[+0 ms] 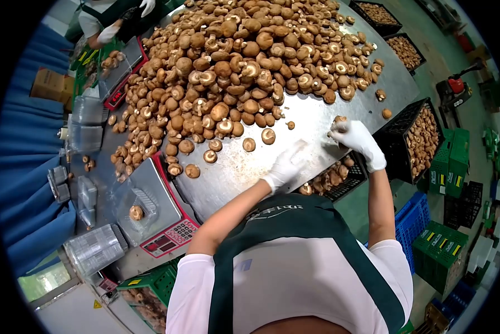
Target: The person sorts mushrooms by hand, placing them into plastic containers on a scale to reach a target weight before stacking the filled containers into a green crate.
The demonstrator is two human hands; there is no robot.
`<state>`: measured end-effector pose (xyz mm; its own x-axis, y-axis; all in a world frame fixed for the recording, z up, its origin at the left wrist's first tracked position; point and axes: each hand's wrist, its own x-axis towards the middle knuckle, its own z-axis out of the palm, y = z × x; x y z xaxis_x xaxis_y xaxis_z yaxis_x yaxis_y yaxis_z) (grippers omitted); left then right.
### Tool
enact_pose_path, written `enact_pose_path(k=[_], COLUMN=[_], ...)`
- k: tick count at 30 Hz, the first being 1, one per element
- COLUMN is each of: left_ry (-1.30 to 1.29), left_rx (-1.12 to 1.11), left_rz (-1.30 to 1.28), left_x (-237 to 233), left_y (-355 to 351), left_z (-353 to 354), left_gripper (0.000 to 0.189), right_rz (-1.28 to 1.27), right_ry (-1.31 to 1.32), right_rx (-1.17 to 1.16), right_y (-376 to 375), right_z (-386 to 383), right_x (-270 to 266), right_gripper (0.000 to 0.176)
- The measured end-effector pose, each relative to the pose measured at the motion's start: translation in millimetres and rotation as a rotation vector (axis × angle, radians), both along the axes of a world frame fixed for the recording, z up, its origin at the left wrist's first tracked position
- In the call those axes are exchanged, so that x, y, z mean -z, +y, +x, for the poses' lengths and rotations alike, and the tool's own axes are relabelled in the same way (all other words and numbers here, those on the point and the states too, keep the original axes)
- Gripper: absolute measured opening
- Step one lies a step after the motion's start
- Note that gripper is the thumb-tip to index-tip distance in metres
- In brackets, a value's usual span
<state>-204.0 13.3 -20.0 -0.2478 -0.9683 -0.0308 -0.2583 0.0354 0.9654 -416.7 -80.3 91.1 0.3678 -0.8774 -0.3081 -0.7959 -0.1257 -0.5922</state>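
My right hand (358,142), in a white glove, is closed at the right part of the metal table. A brown mushroom (340,118) shows at its fingertips. My left hand (286,167), also gloved in white, is low over the bare metal in front of me, its fingers smeared by motion. I cannot make out anything in it. A large heap of mushrooms (222,69) covers the far side of the table (311,119), with a few loose ones nearer my left hand. Below my hands, a black crate (347,186) with mushrooms sits at the table edge.
On the left stands a scale (169,231) bearing a clear tray (144,209) with one mushroom (136,212). Stacked clear trays (94,245) lie beside it. A black crate of mushrooms (422,142) stands right of the table. Another person's gloved hand (109,32) is at upper left.
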Motion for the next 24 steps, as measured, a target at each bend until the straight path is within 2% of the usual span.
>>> enact_pose_path(k=[1, 2, 3, 4, 5, 6, 7, 8, 10, 11, 12, 14, 15, 16, 18, 19, 20, 22, 24], left_ry=[-0.054, -0.283, -0.508, -0.729, -0.844, -0.922, -0.934, -0.945, -0.942, -0.908, -0.942, -0.866, -0.734, -0.737, -0.612, -0.544, -0.473, -0.466, -0.449], left_rx=[-0.151, -0.282, -0.360, -0.468, -0.459, -0.451, -0.415, -0.380, -0.318, -0.263, -0.197, -0.142, -0.116, -0.108, -0.026, 0.060, 0.147, 0.167, 0.091], left_rz=[-0.089, -0.183, -0.248, -0.340, -0.166, -0.085, -0.022, 0.042, -0.039, -0.119, -0.098, -0.279, -0.284, -0.286, -0.308, -0.269, -0.232, -0.188, -0.292], left_x=[-14, -22, -27, -18, -19, -12, -18, -23, -21, -19, -24, 7, 2, 0, 19, 10, 0, -1, -1], left_y=[-3, -7, -11, -10, -10, -8, -8, -8, -10, -12, -15, -14, -10, -2, 11, 18, 24, 29, 32], left_z=[17, 35, 52, 67, 79, 88, 90, 92, 91, 90, 86, 81, 72, 64, 54, 48, 44, 48, 62], left_gripper=[0.049, 0.045, 0.041, 0.043, 0.053, 0.067, 0.073, 0.079, 0.082, 0.081, 0.074, 0.064, 0.054, 0.049, 0.047, 0.046, 0.046, 0.051, 0.062], right_rz=[0.073, 0.046, 0.125, 0.017, -0.098, 0.139, -0.114, -0.110, -0.256, -0.204, -0.275, -0.103, -0.246, -0.254, -0.192, -0.140, -0.187, -0.265, -0.247], right_ry=[-0.064, -0.170, -0.244, -0.280, -0.310, -0.311, -0.346, -0.229, -0.168, -0.159, -0.179, -0.085, -0.133, -0.110, -0.163, -0.152, -0.225, -0.296, -0.253], right_rx=[0.046, -0.001, 0.014, -0.063, -0.165, -0.116, -0.251, -0.245, -0.189, -0.226, -0.291, -0.309, -0.320, -0.319, -0.331, -0.405, -0.307, -0.004, 0.340], right_y=[-8, -22, -27, -41, -48, -46, -50, -46, -36, -31, -25, -11, -1, 7, 11, 6, 6, -4, -16], right_z=[17, 28, 49, 64, 84, 110, 131, 146, 160, 156, 149, 136, 126, 116, 89, 74, 60, 31, 3], right_x=[-3, 21, 18, 55, 78, 71, 108, 95, 102, 103, 111, 101, 114, 109, 104, 88, 81, 69, 50], right_gripper=[0.033, 0.035, 0.037, 0.044, 0.055, 0.064, 0.062, 0.048, 0.041, 0.041, 0.039, 0.035, 0.030, 0.028, 0.028, 0.031, 0.033, 0.034, 0.029])
